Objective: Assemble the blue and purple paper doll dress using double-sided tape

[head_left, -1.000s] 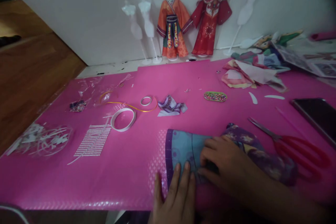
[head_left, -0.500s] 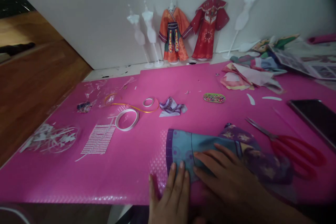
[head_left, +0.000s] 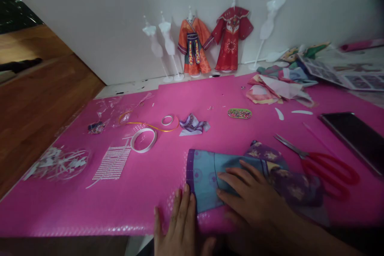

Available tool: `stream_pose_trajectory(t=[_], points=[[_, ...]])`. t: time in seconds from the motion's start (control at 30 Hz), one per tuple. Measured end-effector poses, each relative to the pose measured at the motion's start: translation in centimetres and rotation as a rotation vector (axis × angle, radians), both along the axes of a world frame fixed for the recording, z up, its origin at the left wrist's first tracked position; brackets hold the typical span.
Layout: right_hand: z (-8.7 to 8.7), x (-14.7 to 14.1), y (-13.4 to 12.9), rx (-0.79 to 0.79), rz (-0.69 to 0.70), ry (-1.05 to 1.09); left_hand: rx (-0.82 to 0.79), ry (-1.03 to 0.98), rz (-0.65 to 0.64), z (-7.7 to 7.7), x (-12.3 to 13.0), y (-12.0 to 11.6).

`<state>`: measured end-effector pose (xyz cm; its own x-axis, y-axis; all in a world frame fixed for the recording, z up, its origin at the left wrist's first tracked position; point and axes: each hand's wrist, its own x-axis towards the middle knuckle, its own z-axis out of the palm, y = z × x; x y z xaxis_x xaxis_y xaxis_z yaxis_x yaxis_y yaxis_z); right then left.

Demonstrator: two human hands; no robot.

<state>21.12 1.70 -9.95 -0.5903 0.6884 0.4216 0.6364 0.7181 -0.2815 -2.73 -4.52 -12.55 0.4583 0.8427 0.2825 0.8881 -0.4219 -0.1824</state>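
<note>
A small doll dress [head_left: 204, 176], with a blue skirt, a purple hem and a star-printed purple top, lies flat on the pink mat. Across the skirt rests my right hand [head_left: 255, 192], its fingers spread over the cloth and covering part of it. My left hand [head_left: 180, 220] lies at the hem's lower left corner, fingers stretched out, their tips at the purple edge. Right of the dress are red-handled scissors [head_left: 327, 168]. Above it sits a crumpled purple and white scrap of fabric [head_left: 194, 124].
Tape rolls [head_left: 144, 141], a sheet of stick-on gems [head_left: 112, 163] and a bag of white strips [head_left: 60, 163] lie left. A bead tray [head_left: 239, 113], cloth pieces [head_left: 276, 90] and a phone [head_left: 354, 138] are right. Doll mannequins, two dressed, including a red gown [head_left: 231, 44], stand along the wall.
My left hand has slid left from on top of the skirt to the hem's edge, uncovering the lower corner. My right hand stays on the skirt. The view has shifted slightly.
</note>
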Motion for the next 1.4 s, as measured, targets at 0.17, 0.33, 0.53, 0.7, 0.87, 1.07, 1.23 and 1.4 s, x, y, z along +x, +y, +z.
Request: stream_pose_trajectory(t=[0.17, 0.33, 0.53, 0.7, 0.87, 1.07, 1.23, 1.4], points=[[0.3, -0.3, 0.1, -0.017, -0.018, -0.008, 0.078, 0.050, 0.040, 1.4, 0.7, 0.9], [0.6, -0.4, 0.1, -0.046, -0.018, -0.041, 0.080, 0.054, -0.087, 1.1, 3.5, 1.1], [1.1, -0.6, 0.5, -0.105, -0.023, -0.057, 0.081, 0.063, -0.108, 0.4, 4.3, 1.2], [0.8, -0.8, 0.7, -0.091, -0.009, -0.074, 0.062, 0.053, -0.133, 0.8, 4.2, 1.5], [-0.8, 0.4, -1.5, 0.159, -0.064, 0.013, 0.111, 0.070, -0.177, 0.5, 4.0, 1.9], [1.4, 6.3, -4.3, 0.166, -0.265, 0.154, 0.131, 0.062, -0.161, -0.1, 3.8, 2.0], [2.7, 9.9, -3.7, 0.178, -0.434, 0.099, 0.162, 0.024, -0.185, -0.4, 3.0, 2.5], [2.2, 9.6, -2.4, 0.119, -0.534, 0.103, 0.141, 0.062, -0.210, -0.1, 1.3, 2.8]])
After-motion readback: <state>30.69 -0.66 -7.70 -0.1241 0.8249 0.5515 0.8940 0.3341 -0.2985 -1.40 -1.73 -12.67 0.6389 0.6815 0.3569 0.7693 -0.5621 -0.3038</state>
